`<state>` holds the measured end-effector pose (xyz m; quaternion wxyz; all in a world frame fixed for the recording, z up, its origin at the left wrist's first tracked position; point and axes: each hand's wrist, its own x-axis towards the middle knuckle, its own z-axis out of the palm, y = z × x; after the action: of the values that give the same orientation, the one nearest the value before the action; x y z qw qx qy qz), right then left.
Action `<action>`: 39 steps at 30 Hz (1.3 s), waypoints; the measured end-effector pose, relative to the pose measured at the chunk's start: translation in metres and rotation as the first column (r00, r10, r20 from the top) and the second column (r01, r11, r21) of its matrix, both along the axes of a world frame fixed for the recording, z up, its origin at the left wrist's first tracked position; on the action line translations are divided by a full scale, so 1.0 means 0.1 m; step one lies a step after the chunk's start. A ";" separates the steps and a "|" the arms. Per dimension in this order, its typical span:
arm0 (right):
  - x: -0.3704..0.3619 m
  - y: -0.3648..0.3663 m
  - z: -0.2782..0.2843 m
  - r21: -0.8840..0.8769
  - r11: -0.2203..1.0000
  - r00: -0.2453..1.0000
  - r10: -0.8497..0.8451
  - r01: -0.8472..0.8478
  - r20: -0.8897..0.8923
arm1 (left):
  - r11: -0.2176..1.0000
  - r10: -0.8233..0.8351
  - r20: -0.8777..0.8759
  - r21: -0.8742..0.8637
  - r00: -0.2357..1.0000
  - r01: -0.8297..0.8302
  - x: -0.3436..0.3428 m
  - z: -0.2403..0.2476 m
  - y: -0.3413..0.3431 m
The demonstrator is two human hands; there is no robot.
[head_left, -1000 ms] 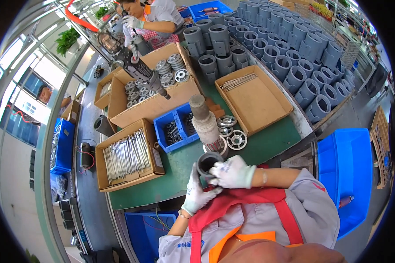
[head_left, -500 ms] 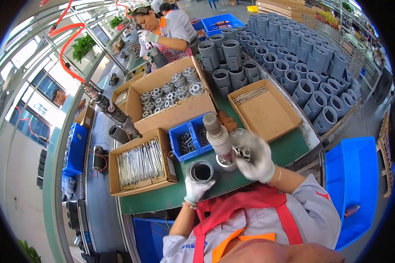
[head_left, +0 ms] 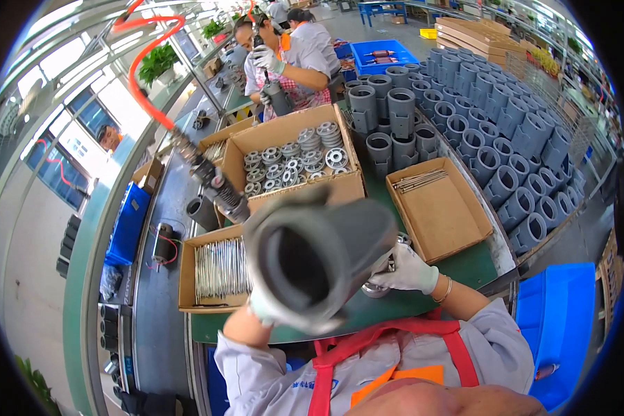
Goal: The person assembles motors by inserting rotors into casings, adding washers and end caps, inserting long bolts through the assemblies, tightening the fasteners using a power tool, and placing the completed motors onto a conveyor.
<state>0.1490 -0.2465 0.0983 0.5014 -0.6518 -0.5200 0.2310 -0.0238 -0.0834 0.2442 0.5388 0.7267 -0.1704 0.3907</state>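
Observation:
A grey hollow cylindrical housing [head_left: 360,229] is raised close to the camera, tilted with its round open end facing it. My gloved left hand [head_left: 256,239] is wrapped around its left side, blurred by motion. Behind it, low over the green work surface [head_left: 457,267], the fingers of my gloved right hand [head_left: 410,272] close around a shiny metal part [head_left: 393,263], mostly hidden by the fingers and the housing. Beside that hand, a round metal base [head_left: 376,290] shows. The housing covers the small blue bins and whatever stands upright there.
Ahead is a cardboard box [head_left: 333,188] of metal end caps. Long metal rods fill a carton [head_left: 187,291] on the left; a shallow carton [head_left: 457,215] sits right. Grey housings [head_left: 527,132] are stacked beyond. A power screwdriver [head_left: 218,187] hangs from a red hose. A co-worker [head_left: 291,69] works opposite.
My left hand has lifted the grey housing from the table edge up toward the camera and tipped it. My right hand has come down onto the metal part. The view has shifted slightly.

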 end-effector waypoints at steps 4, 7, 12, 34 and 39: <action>0.19 -0.16 0.09 -0.146 0.989 0.967 0.031 0.006 0.251 | 0.987 0.028 -0.272 0.162 0.962 0.018 0.57 0.02 0.07; 0.39 -0.51 0.74 0.060 0.991 0.992 -0.122 0.121 0.018 | 0.986 -0.137 -0.438 -0.143 0.888 0.082 0.60 -0.24 0.09; 0.18 -0.07 1.59 0.247 0.929 0.823 0.096 -0.277 0.560 | 0.989 -0.089 -0.492 -0.144 0.866 0.020 0.49 -0.64 -0.04; 0.37 0.06 1.13 0.202 0.967 0.911 0.060 -0.154 0.409 | 1.000 -0.015 -0.685 -0.027 0.728 -0.005 0.42 -1.87 -0.12; 1.16 -0.58 0.77 0.388 0.739 0.776 -0.625 0.550 0.091 | 0.951 -0.048 -0.547 -0.281 0.836 -0.130 0.32 -2.22 -0.22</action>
<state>0.2651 -0.3046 0.1757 0.5938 -0.7072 -0.3690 -0.1052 0.0086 -0.1053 0.0220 0.6623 0.7188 0.0692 0.1998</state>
